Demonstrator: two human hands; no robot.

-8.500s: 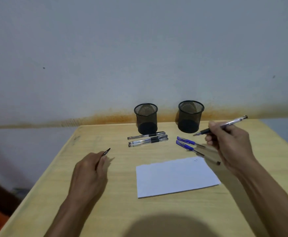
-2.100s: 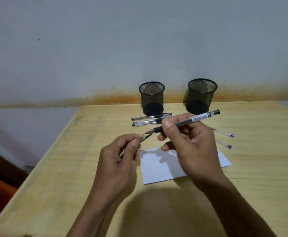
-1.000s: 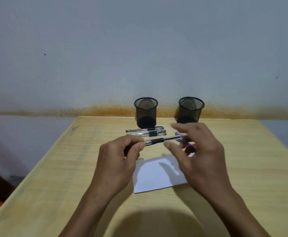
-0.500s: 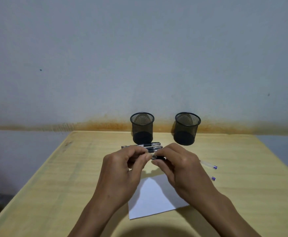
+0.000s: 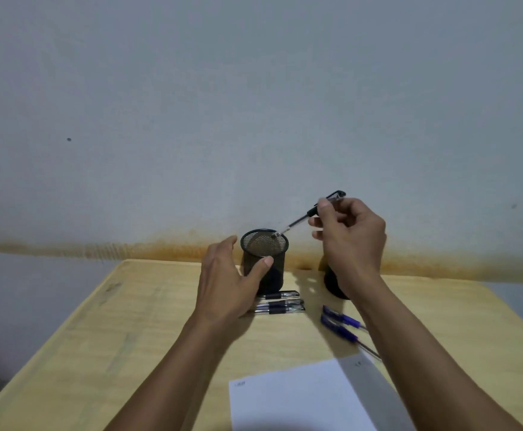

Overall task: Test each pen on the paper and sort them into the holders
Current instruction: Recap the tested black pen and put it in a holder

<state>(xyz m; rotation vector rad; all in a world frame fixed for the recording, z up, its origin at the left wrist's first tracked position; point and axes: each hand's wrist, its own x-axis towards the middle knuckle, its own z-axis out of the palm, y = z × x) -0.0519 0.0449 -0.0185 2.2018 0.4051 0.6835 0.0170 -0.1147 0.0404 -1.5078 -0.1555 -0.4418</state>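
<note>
My right hand [image 5: 350,234] pinches a capped black pen [image 5: 303,218] by its cap end, tilted down to the left, with its lower end just over the rim of the left black mesh holder [image 5: 264,259]. My left hand [image 5: 227,284] cups that holder from the left, thumb on its front wall. The right mesh holder [image 5: 333,286] is mostly hidden behind my right wrist. Three black pens [image 5: 280,303] lie in front of the left holder. Two blue pens [image 5: 341,326] lie to their right. The white paper [image 5: 300,396] lies near me, with small ink marks at two corners.
The wooden table [image 5: 142,331] ends at a grey wall with a rusty stain along its base. The table's left edge runs diagonally toward me, with floor below it.
The cap went back on the black pen. My right hand lifted the pen up over the left holder, and my left hand moved forward onto that holder's side. My head moved closer.
</note>
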